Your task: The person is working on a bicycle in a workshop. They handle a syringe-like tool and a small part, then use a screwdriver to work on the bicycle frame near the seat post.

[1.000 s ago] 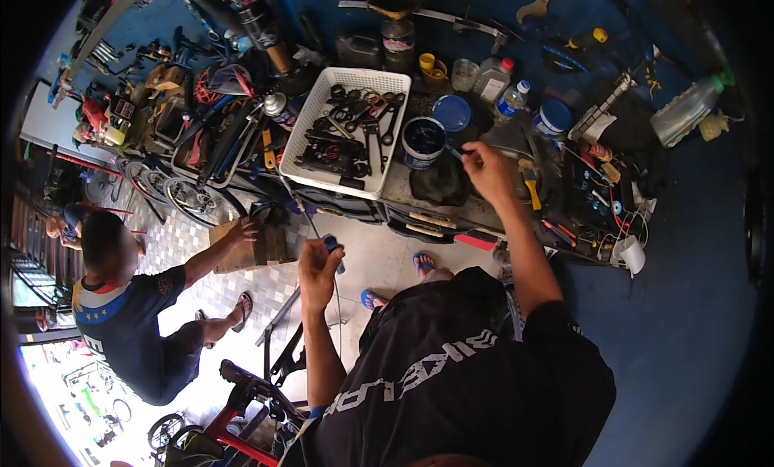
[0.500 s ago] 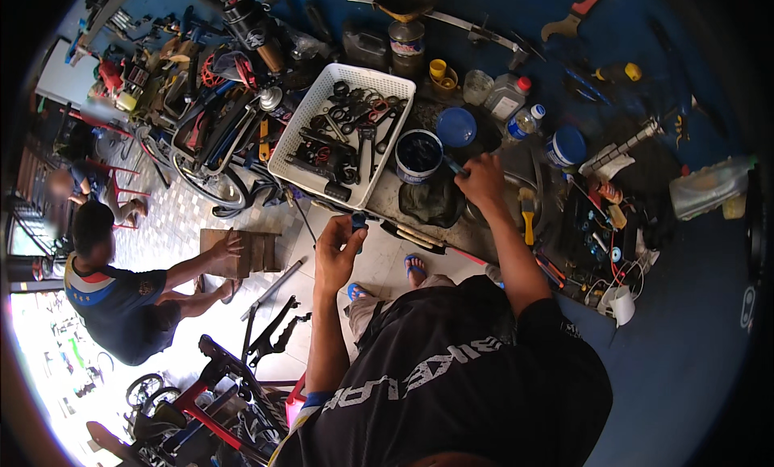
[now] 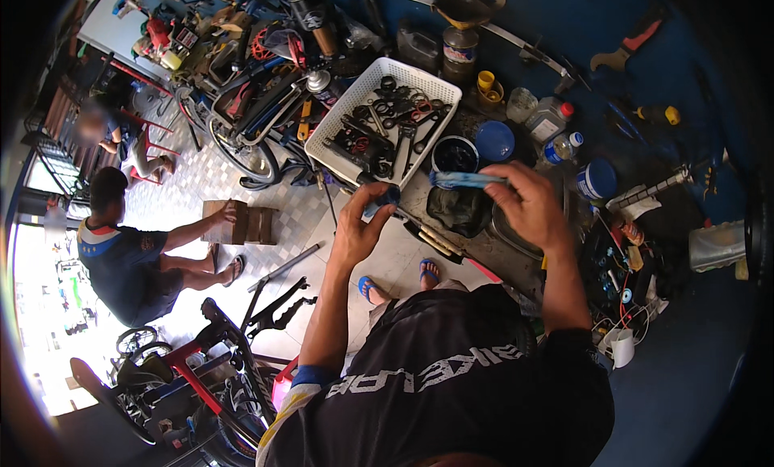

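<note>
My left hand (image 3: pixel 360 225) pinches a small dark round part (image 3: pixel 389 198) between thumb and fingers; its exact kind is hard to make out. In my right hand (image 3: pixel 534 205) is a slim blue brush (image 3: pixel 468 179), held level, its bristle end pointing left toward that part but apart from it. Just beyond the brush stands an open tub of dark grease (image 3: pixel 455 156). Beside the tub lies a round blue lid (image 3: pixel 494 140). A white plastic basket (image 3: pixel 322 150) full of loose metal bike parts sits beyond my left hand.
Bottles (image 3: pixel 562 148), a paint-type tub with blue lid (image 3: pixel 597 179) and wall tools crowd the bench's right side. A co-worker (image 3: pixel 121 249) sits at left, hand on a wooden block (image 3: pixel 234 222). A red bike frame (image 3: pixel 193 382) stands lower left.
My right hand has lifted the brush away from beside the grease tub and brought it nearer my left hand. The view has shifted, so the bench appears further right.
</note>
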### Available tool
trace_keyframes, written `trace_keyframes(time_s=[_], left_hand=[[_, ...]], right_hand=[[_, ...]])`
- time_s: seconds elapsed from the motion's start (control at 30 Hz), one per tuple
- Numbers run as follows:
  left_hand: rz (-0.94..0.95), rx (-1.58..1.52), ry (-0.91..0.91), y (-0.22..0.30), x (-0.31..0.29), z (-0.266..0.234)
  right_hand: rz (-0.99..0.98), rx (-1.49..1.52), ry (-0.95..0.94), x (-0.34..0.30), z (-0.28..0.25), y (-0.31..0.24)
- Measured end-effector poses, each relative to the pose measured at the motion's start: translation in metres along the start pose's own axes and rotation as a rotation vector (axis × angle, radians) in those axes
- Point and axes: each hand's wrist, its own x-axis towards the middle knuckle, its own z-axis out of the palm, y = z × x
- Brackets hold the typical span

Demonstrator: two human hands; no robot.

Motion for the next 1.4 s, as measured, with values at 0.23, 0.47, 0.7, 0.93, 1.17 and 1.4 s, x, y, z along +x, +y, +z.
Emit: trace_keyframes(time_s=[0.23,0.47,0.7,0.93,1.17,1.4], left_hand=[[0.119,0.108,0.096,0.023,-0.005,-0.024],[0.081,0.111,0.154,0.023,-0.034,-0.063],[0.118,0.14,0.206,0.015,-0.058,-0.101],[0.105,0.138,0.228,0.008,-0.075,-0.13],[0.0,0.049,0.277,0.002,-0.088,-0.151],[0.027,0.094,0.244,-0.008,-0.099,-0.176]], right_hand=[[-0.33,-0.155,-0.131,0.03,0.044,-0.023],[-0.458,-0.173,-0.189,0.044,0.081,-0.052],[-0.545,-0.221,-0.286,0.057,0.112,-0.089],[-0.529,-0.177,-0.355,0.068,0.141,-0.111],[-0.561,-0.141,-0.326,0.07,0.172,-0.121],[-0.525,-0.153,-0.36,0.069,0.2,-0.132]])
